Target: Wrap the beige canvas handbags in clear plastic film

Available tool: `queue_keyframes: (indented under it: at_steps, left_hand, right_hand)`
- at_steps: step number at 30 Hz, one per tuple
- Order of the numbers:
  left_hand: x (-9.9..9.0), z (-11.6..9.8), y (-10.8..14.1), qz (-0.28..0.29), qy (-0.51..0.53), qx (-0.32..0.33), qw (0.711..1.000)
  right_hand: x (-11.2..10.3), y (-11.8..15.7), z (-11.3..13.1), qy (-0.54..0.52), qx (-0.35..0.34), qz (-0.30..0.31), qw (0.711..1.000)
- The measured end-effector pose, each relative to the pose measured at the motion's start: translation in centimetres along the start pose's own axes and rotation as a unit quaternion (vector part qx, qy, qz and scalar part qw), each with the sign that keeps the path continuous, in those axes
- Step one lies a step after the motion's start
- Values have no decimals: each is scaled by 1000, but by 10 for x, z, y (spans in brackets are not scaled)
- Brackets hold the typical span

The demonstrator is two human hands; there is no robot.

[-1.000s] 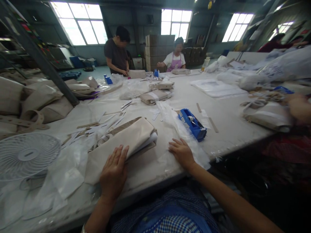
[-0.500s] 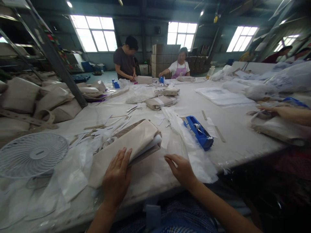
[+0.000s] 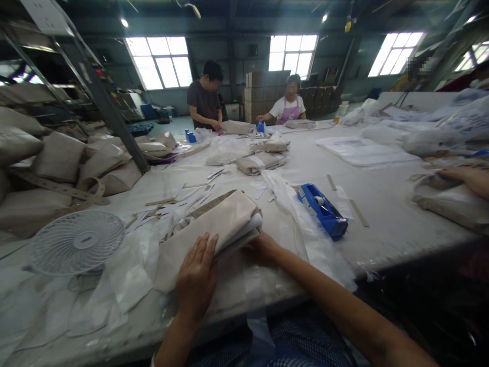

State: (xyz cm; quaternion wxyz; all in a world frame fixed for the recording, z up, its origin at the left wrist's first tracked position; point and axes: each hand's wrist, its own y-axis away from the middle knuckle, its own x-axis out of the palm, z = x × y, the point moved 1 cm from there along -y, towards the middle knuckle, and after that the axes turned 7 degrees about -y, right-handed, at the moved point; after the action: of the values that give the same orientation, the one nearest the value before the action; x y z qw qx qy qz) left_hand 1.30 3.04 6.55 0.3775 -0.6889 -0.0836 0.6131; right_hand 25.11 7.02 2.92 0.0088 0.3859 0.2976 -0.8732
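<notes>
A folded beige bag (image 3: pixel 225 216) lies tilted on the table in front of me, white filling showing at its right end. My left hand (image 3: pixel 198 265) rests flat on its near side with the fingers stretched out. My right hand (image 3: pixel 262 247) reaches to the right end of the bag, close to its lower edge; the fingers are hidden behind and under it. A clear strip of tape (image 3: pixel 256 306) hangs over the table edge between my arms. To the right sits a blue tape dispenser (image 3: pixel 323 211) on crumpled clear plastic bags.
A white fan (image 3: pixel 78 242) stands at the left, near a heap of beige bags (image 3: pixel 61 158) beside a metal post. Cardboard strips (image 3: pixel 164 201) are scattered behind my bag. Two people work across the table; another person's hand (image 3: pixel 464 176) touches a bag at right.
My right hand has moved left from beside the bag to its right end, and its fingers are now out of sight. My left hand stays on the bag. The view has shifted slightly.
</notes>
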Motion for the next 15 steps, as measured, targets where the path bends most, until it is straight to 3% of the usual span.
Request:
queue_keyframes:
  at_steps: [5, 7, 10, 13, 15]
  left_hand:
    - [5, -5, 6, 17, -17, 10, 1000]
    - [7, -8, 9, 28, -28, 23, 999]
    - [10, -10, 12, 38, -43, 41, 998]
    - [11, -11, 15, 38, -57, 55, 996]
    - [12, -10, 19, 38, -63, 75, 995]
  right_hand:
    - [1, 34, 12, 68, -30, 147, 986]
    - [-3, 45, 15, 64, -37, 172, 982]
    - [-20, 53, 23, 23, -93, 152, 984]
    - [-44, 55, 36, -25, -177, 86, 980]
    - [-58, 55, 43, -17, -198, 41, 979]
